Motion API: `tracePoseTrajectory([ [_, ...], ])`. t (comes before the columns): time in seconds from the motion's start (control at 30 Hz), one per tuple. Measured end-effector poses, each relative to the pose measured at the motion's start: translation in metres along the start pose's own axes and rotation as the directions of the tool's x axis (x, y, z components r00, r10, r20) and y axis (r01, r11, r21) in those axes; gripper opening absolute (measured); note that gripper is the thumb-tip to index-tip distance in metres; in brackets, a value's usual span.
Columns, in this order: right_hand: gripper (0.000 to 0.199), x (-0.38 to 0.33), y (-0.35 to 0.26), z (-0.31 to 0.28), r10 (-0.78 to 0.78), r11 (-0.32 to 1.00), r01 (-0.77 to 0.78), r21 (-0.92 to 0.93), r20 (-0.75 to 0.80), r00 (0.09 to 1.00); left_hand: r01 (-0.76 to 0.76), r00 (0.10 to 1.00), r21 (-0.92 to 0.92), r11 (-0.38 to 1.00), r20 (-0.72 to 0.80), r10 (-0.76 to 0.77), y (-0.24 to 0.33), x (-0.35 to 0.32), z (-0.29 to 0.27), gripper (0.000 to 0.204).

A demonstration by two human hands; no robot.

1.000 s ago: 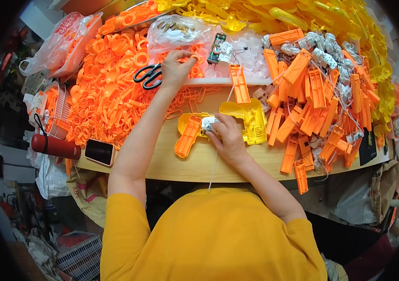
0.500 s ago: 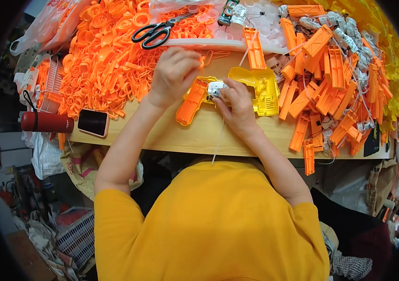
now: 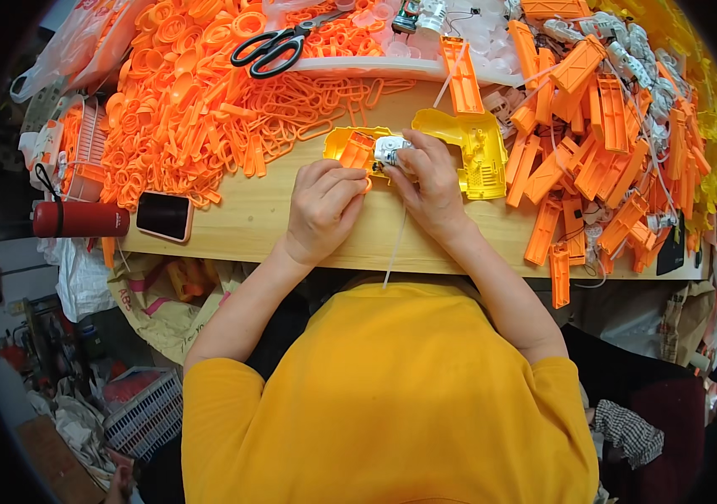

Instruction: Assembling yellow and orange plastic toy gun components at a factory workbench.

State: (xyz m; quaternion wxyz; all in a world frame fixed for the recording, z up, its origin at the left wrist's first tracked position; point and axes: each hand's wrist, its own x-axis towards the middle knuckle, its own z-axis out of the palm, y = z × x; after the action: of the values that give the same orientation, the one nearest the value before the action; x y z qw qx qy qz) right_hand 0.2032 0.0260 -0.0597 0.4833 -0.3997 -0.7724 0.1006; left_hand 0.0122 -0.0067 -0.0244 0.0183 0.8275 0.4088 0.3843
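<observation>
My left hand (image 3: pixel 322 210) is closed near the middle of the table, with a small orange ring-like part (image 3: pixel 367 186) showing at its fingertips. Close beside it, my right hand (image 3: pixel 432 178) grips a white mechanism (image 3: pixel 390 150) sitting in a yellow plastic shell half (image 3: pixel 333 141). An orange battery-box-like piece (image 3: pixel 358 149) lies in the same shell, partly covered by my left fingers. A second yellow shell half (image 3: pixel 483 155), with slots in it, rests to the right of my right hand. From under the right hand a thin pale wire (image 3: pixel 395 245) runs toward me.
A big heap of small orange parts (image 3: pixel 195 109) covers the left. Black-handled scissors (image 3: pixel 274 50) lie by a pale tray (image 3: pixel 409 67) at the back. Orange boxes with white mechanisms (image 3: pixel 581 168) pile up on the right. A phone (image 3: pixel 164 216) and red flask (image 3: pixel 81 219) sit front left.
My left hand has come down from above the yellow shell to its near side, carrying the small orange part. The right hand stays at the white mechanism.
</observation>
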Motion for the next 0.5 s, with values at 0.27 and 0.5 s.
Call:
tracePoseTrajectory([
  [0.27, 0.034, -0.002, 0.000, 0.000, 0.010, 1.000, -0.010, 0.007, 0.008, 1.000, -0.046, 0.999, 0.041, 0.998, 0.017, 0.046, -0.005, 0.002, 0.006, 0.017],
  [0.5, 0.034, -0.001, -0.001, -0.001, 0.001, 1.000, -0.001, 0.000, 0.007, 1.000, -0.008, 1.000, 0.151, 0.989, -0.015, 0.010, 0.005, -0.004, 0.015, 0.016],
])
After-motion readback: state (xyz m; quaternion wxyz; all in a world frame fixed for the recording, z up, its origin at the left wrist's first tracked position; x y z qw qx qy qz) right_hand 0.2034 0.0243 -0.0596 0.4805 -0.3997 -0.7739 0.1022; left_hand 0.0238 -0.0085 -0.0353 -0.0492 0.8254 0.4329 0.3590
